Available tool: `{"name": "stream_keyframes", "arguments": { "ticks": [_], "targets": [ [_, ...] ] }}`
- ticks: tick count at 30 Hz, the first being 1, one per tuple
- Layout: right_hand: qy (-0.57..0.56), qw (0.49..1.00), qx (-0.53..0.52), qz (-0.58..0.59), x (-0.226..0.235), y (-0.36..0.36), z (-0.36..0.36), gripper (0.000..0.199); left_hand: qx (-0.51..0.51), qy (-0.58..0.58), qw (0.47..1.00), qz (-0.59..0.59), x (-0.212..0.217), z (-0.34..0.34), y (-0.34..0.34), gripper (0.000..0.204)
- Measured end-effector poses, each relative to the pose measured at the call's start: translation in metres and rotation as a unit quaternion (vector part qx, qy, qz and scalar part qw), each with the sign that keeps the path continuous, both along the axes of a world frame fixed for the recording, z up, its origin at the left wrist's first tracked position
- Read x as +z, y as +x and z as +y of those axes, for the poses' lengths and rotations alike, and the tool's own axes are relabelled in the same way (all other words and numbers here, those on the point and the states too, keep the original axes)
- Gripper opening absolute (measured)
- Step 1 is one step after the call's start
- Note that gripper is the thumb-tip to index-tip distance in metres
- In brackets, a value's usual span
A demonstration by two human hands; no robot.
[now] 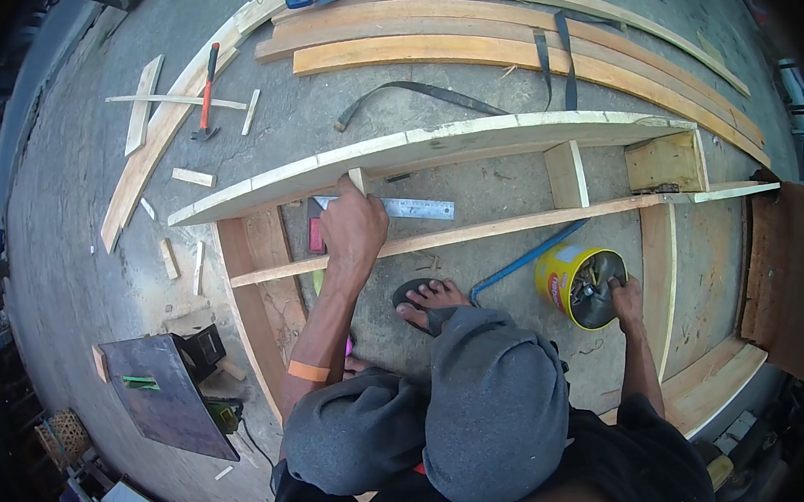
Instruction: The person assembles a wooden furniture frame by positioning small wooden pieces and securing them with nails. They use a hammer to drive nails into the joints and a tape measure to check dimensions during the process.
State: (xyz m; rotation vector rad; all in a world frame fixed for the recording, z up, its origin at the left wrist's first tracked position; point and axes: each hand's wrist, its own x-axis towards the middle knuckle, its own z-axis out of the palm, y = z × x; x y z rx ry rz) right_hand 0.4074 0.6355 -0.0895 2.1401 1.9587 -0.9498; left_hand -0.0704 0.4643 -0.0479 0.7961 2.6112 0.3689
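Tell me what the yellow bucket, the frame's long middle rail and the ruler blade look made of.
Yellow bucket: glossy, probably plastic from its smooth wall, though painted metal is possible. Middle rail: apparently bare wood, tan and grainy. Ruler blade: likely satin metal, silvery-grey.

Reaches ahead with the left forearm [329, 311], nearly straight up the view, to a left hand [355, 224] turned back-side up. Curls that hand's fingers [343, 190] forward and down in a close grip. Extends the right forearm [642, 360] forward and slightly leftward, well apart from the left. Bends the right hand [628, 302] inward in a grasp, with some fingers seemingly tucked out of sight. Squats or sits low with right knee [499, 400] and left knee [359, 432] raised between the arms. Rests the right foot [436, 296] beyond the knees, toes showing.
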Motion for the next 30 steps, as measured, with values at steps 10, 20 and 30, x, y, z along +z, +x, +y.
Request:
{"name": "stream_keyframes", "arguments": {
  "ticks": [10, 20, 30],
  "targets": [
    [0.01, 1.0, 0.002, -0.009, -0.012, 0.004, 0.001, 0.034, 0.034, 0.045, 0.996, -0.062, 0.003, -0.029, 0.012, 0.062],
    [0.029, 0.999, 0.004, -0.035, -0.023, 0.014, 0.001, 0.037, -0.102, 0.102, 0.989, -0.032, -0.037, -0.078, 0.024, 0.075],
    [0.031, 0.999, -0.001, -0.034, -0.032, 0.019, 0.004, 0.037, -0.089, 0.04, 0.995, 0.024, -0.063, -0.08, 0.031, 0.061]
  ]
}}
